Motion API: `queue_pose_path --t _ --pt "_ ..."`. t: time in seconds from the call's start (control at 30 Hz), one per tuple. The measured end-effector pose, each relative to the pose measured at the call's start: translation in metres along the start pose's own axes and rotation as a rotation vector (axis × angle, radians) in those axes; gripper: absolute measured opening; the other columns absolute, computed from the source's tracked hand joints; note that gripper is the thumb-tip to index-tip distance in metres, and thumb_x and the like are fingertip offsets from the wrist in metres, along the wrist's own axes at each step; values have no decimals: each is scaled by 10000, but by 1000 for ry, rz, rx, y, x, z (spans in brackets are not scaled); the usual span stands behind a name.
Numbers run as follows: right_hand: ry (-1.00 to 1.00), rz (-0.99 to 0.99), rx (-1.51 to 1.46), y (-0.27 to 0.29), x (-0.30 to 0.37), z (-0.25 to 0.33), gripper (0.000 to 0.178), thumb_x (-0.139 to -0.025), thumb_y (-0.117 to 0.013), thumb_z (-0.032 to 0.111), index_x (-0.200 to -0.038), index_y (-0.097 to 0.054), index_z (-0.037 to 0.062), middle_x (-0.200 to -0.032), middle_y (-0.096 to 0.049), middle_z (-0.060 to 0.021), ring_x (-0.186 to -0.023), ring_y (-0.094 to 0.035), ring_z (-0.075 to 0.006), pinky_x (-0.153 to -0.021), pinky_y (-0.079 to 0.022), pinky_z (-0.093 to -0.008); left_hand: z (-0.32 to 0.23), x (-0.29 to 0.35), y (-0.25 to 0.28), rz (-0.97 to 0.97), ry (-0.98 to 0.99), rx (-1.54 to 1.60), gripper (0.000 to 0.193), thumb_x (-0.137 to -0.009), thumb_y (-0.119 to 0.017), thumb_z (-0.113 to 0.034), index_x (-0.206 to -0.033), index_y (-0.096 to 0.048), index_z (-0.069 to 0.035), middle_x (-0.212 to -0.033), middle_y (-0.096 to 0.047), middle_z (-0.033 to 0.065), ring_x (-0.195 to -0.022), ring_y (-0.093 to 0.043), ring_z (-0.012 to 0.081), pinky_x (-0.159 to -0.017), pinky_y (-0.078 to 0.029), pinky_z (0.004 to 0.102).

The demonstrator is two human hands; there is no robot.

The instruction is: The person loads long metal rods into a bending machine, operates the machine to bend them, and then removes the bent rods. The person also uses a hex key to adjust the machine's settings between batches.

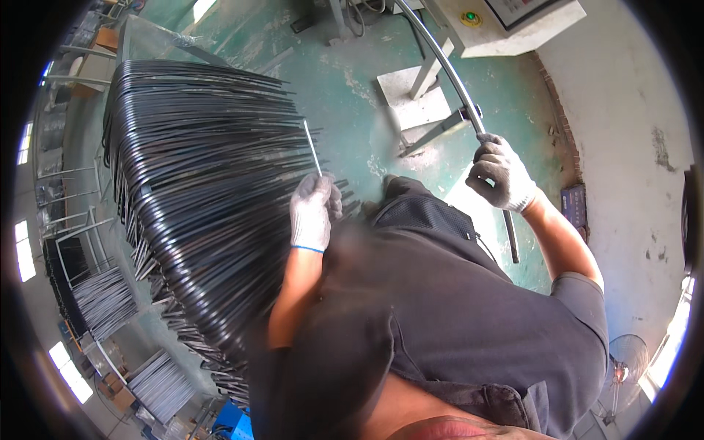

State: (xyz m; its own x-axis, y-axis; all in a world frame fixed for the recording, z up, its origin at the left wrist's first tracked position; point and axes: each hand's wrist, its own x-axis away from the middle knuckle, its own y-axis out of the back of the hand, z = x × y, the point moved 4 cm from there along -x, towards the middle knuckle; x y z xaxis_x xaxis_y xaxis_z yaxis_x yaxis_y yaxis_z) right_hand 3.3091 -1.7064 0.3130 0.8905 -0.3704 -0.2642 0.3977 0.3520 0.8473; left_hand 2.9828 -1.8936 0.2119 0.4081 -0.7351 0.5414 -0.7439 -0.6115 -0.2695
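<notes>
My left hand (314, 211), in a white knitted glove with a blue cuff edge, is closed around the lower end of a thin, pale, straight rod (312, 147). The rod points up and away, beside a large stack of bent black metal tubes (213, 161). On the right, my right hand (504, 174), in a grey-palmed white glove, grips a long curved metal tube (455, 77). This tube rises past the top edge of the picture, and its dark lower end comes out below my hand, near my forearm.
A pale machine cabinet (506, 29) with a green button stands at the top right. Below it are a metal post and base plate (414, 99). More bundles of tubes (106, 301) lie at the far left. A fan (623, 367) stands at the lower right by the wall (631, 183).
</notes>
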Motion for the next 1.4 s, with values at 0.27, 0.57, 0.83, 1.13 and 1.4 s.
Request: queue_pose_path --t 0.27,0.57,0.83,1.13,1.4 --pt "-463 -256 350 3 -152 -83 460 -855 -808 143 -1292 -674 90 -1260 -693 -171 -1196 -650 -400 -1020 -529 -474 -26 -72 27 -105 -5 -25 142 -1064 -620 -164 -1041 -653 -29 -709 -587 30 -566 -529 128 -510 -393 277" --pt "-816 -94 70 -31 -324 -261 582 -973 -737 298 -1441 -521 26 -1049 -741 -307 -964 -717 -513 -828 -565 -560 -135 -223 2 -142 46 -120 156 -1063 -616 -175 -1010 -676 -41 -730 -621 27 -564 -545 117 -519 -403 273" --pt "-852 -55 28 -30 -364 -284 430 -975 -723 297 -1232 -528 13 -919 -714 -323 -859 -700 -540 -734 -550 -601 -241 -362 -58 -44 56 12 152 -1058 -649 -201 -995 -666 -64 -719 -620 32 -575 -552 134 -533 -423 292" --pt "-1063 -36 -113 -13 -423 -293 468 -961 -736 322 -1283 -567 27 -921 -745 -263 -889 -735 -489 -801 -562 -570 -313 -468 -77 141 -47 213 159 -1095 -615 -195 -1100 -651 -40 -856 -654 89 -707 -626 221 -666 -505 355" --pt "-487 -394 -47 20 -631 -305 379 -896 -818 144 -1233 -699 16 -1039 -737 -177 -951 -745 -338 -844 -594 -424 -416 -597 -69 271 -259 180 189 -1111 -618 -226 -1146 -663 -46 -1082 -721 124 -1020 -704 268 -929 -553 414"
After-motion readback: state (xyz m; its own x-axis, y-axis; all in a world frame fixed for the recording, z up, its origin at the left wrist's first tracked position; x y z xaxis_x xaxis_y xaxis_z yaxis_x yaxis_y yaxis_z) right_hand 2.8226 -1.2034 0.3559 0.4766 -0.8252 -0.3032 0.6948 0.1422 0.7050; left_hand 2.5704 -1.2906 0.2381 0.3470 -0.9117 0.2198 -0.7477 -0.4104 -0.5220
